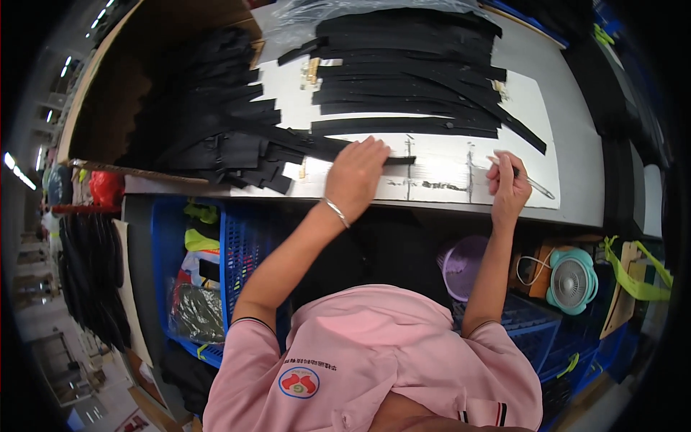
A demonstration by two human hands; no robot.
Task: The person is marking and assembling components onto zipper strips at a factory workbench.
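Observation:
My left hand (358, 173) is over a black fabric strip (400, 160), its fingers closed on it against the white board (432, 155). The strip's short end sticks out to the right, touching a dark line drawn on the board. Leftward the strip runs toward a heap of black strips (245, 147). My right hand (509, 189), fingers bent, grips a slim pen (538, 189) over the board's right part, beside a second drawn line. Beyond both hands lies a stack of black strips (403, 79), laid side by side.
An open cardboard box (108, 79) holds the heap at the left. Clear plastic film (295, 21) lies at the back. Below the table are a blue crate (230, 252), a purple basket (466, 266) and a small teal fan (573, 282). A dark panel borders the table's right end.

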